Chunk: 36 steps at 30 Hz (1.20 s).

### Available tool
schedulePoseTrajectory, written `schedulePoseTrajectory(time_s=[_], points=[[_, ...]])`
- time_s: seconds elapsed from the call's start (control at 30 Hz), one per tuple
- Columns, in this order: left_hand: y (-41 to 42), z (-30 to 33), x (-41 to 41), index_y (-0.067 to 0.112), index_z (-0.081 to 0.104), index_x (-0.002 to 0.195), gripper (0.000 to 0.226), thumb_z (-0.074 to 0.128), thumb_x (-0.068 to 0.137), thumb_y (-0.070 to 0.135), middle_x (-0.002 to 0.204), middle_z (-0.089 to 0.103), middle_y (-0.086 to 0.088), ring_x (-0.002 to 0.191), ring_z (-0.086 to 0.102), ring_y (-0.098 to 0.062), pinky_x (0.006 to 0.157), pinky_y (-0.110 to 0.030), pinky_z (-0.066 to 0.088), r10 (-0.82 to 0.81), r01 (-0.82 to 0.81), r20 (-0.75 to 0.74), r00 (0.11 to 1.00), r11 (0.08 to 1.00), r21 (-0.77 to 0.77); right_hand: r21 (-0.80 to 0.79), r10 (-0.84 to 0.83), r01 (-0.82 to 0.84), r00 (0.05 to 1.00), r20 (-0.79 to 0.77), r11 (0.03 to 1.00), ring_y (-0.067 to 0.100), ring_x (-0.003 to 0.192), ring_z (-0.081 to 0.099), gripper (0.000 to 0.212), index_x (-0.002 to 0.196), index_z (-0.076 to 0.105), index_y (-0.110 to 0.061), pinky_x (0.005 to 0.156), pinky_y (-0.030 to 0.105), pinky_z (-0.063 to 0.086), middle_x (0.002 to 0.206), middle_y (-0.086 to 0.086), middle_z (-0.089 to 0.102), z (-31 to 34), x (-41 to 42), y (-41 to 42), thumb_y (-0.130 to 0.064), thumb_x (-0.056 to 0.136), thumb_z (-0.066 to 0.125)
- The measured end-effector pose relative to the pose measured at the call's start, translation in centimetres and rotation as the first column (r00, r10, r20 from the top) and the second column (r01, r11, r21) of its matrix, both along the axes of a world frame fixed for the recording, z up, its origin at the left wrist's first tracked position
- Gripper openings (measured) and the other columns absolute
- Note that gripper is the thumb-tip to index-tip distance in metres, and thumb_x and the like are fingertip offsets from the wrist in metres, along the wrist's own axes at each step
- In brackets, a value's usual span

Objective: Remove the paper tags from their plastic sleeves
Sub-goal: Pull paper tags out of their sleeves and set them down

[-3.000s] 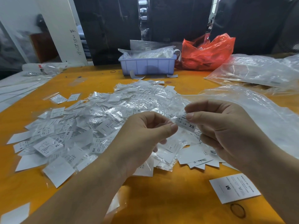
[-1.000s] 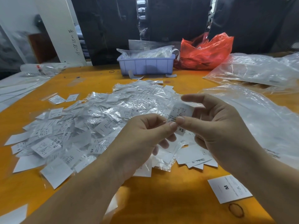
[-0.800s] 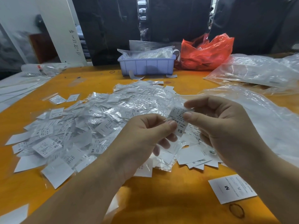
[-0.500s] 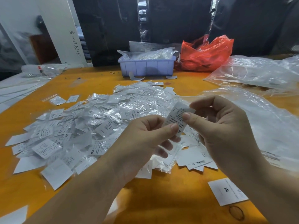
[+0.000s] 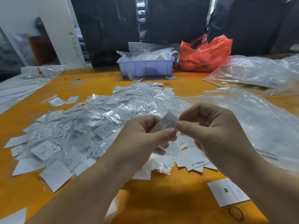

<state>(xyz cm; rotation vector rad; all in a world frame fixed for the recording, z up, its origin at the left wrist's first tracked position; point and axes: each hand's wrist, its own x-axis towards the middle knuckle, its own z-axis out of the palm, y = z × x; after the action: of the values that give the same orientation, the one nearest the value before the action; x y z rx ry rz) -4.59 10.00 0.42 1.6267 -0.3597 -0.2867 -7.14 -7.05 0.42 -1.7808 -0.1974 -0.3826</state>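
A small white paper tag point(image 5: 166, 122) with fine print is held tilted above the orange table point(image 5: 169, 196). My left hand point(image 5: 142, 141) pinches its lower end and my right hand point(image 5: 212, 131) pinches its upper right edge between thumb and forefinger. Whether a clear sleeve still covers the tag is too hard to tell. Behind and left of my hands spreads a big heap of sleeved tags point(image 5: 90, 126). Under my right hand lies a short stack of bare white tags point(image 5: 192, 160).
A single tag marked M point(image 5: 228, 192) lies near the front right. Large clear plastic bags point(image 5: 262, 120) cover the right side. A lilac bin point(image 5: 145, 67) full of plastic and a red bag point(image 5: 203, 54) stand at the far edge. White sheets point(image 5: 14, 92) lie at far left.
The tag has turned from flat to tilted upright between my fingertips, and both hands have shifted it slightly up and left. My right thumb now grips its upper edge.
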Motion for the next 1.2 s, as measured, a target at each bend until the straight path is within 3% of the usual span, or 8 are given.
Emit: schedulePoseTrajectory(time_s=[0.2,0.33,0.5,0.6,0.7,0.77,0.93,1.2], points=[[0.0,0.0,0.0,0.016,0.075,0.092,0.03,0.073,0.067,0.032,0.078,0.074,0.0,0.07,0.067,-0.008,0.062,-0.022,0.055,-0.012,0.012,-0.018,1.0,1.0,-0.002,-0.121,0.032,-0.026,0.998,0.045,0.992,-0.002,0.068,0.062,0.012,0.077,0.074,-0.025,0.054,0.009,0.044,0.071,-0.015,0.069,0.3,0.0,-0.1,-0.013,0.079,0.074],[0.1,0.1,0.1,0.011,0.074,0.092,0.032,0.073,0.066,0.032,0.076,0.073,-0.001,0.065,0.065,-0.008,0.059,-0.021,0.053,-0.006,0.005,-0.041,0.999,1.0,-0.03,-0.147,0.101,-0.094,0.994,0.037,0.985,0.001,0.067,0.064,0.018,0.082,0.075,-0.025,0.058,0.01,0.046,0.074,-0.012,0.071,0.4,-0.1,-0.2,-0.007,0.082,0.072],[0.0,0.1,0.2,0.009,0.072,0.088,0.031,0.073,0.066,0.031,0.071,0.069,0.001,0.061,0.063,-0.007,0.056,-0.02,0.051,0.008,-0.013,-0.073,0.997,0.998,-0.062,-0.212,0.149,-0.149,0.989,-0.017,0.966,0.02,0.078,0.069,0.011,0.089,0.074,-0.029,0.072,0.043,0.056,0.084,-0.006,0.072,0.3,-0.1,-0.3,-0.02,0.082,0.073],[0.0,0.1,0.3,0.011,0.072,0.086,0.028,0.073,0.067,0.032,0.071,0.069,0.001,0.062,0.064,-0.008,0.057,-0.021,0.051,0.009,-0.013,-0.073,0.997,0.998,-0.059,-0.212,0.144,-0.145,0.989,-0.02,0.966,0.012,0.076,0.068,0.011,0.087,0.075,-0.027,0.071,0.031,0.054,0.078,-0.006,0.072,0.5,-0.1,-0.2,-0.025,0.077,0.072],[0.0,0.1,0.2,0.017,0.074,0.082,0.026,0.071,0.068,0.038,0.075,0.071,0.0,0.068,0.067,-0.009,0.059,-0.022,0.053,0.025,-0.03,-0.083,0.996,0.998,-0.058,-0.161,0.109,-0.111,0.994,-0.023,0.981,0.004,0.06,0.059,0.01,0.079,0.075,-0.026,0.054,0.015,0.045,0.074,-0.007,0.07,0.9,0.0,-0.4,-0.017,0.075,0.072],[0.1,0.2,0.4,0.024,0.074,0.074,0.012,0.069,0.076,0.034,0.076,0.072,-0.003,0.072,0.069,-0.016,0.057,-0.024,0.053,0.066,-0.072,-0.088,0.994,0.995,-0.066,-0.102,0.063,-0.067,0.997,-0.048,0.992,0.006,0.055,0.056,0.01,0.075,0.075,-0.025,0.049,0.015,0.042,0.076,-0.005,0.071,0.9,0.2,-0.7,-0.016,0.075,0.071],[0.4,0.2,0.6,0.025,0.07,0.065,0.03,0.061,0.093,0.019,0.082,0.073,-0.009,0.08,0.071,-0.022,0.056,-0.025,0.055,0.114,-0.119,-0.064,0.991,0.99,-0.075,-0.058,0.063,-0.071,0.991,-0.117,0.996,0.0,0.042,0.047,0.021,0.072,0.075,-0.018,0.043,0.011,0.034,0.081,0.0,0.073,1.1,0.1,-0.8,-0.002,0.083,0.068],[0.2,0.2,0.5,0.028,0.073,0.068,0.005,0.07,0.072,0.028,0.074,0.07,0.002,0.079,0.064,-0.016,0.06,-0.022,0.053,0.091,-0.101,-0.08,0.993,0.987,-0.122,-0.036,0.184,-0.193,0.965,-0.187,0.98,-0.004,0.041,0.05,0.008,0.079,0.077,-0.014,0.04,0.009,0.036,0.093,0.018,0.067,1.0,0.3,-0.8,-0.009,0.082,0.071]])
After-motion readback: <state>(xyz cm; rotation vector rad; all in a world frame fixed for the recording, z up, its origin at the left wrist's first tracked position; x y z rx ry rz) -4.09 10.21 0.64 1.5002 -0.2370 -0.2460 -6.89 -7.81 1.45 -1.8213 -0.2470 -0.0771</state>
